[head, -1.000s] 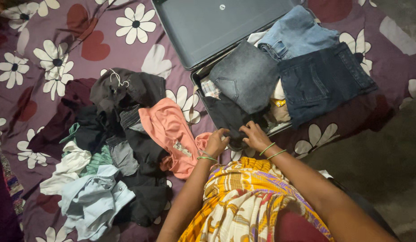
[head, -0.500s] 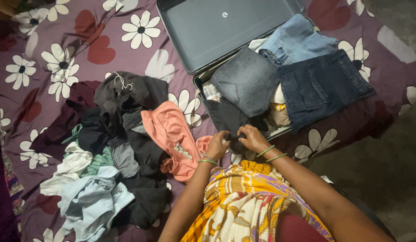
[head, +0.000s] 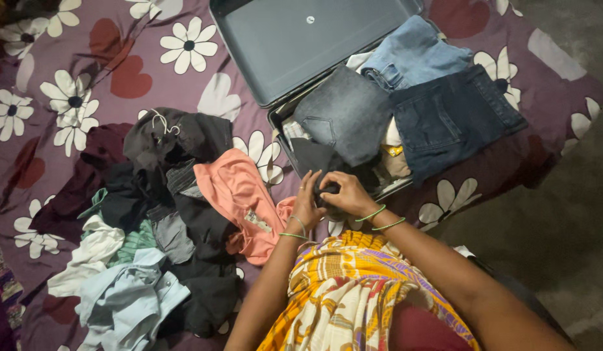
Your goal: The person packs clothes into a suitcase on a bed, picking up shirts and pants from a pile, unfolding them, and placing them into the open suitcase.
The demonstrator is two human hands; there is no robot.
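**Hands grip dark garment at suitcase edge**

Hands meet at the near edge of an open grey suitcase (head: 275,123) lying on a purple bedsheet (head: 119,71) printed with white flowers and red hearts. Nearest the camera, a yellow patterned cloth (head: 353,286) covers the person's lap. Just beyond it, the left hand (head: 308,201) and the right hand (head: 347,192), both wrists ringed with thin green bangles, close their fingers around a small bundle of dark fabric (head: 327,195), held between them at the suitcase's near corner. Beside the left hand lies a salmon-pink top (head: 239,192), at the right edge of a loose heap of clothes (head: 145,247) in black, grey, white and pale blue. Inside the case, a grey pair of jeans (head: 347,114) overlaps folded items, with dark blue jeans (head: 451,117) spilling over the right edge and light blue jeans (head: 415,52) behind them. Farthest off, the raised lid (head: 301,39) rests toward the sheet's far edge.
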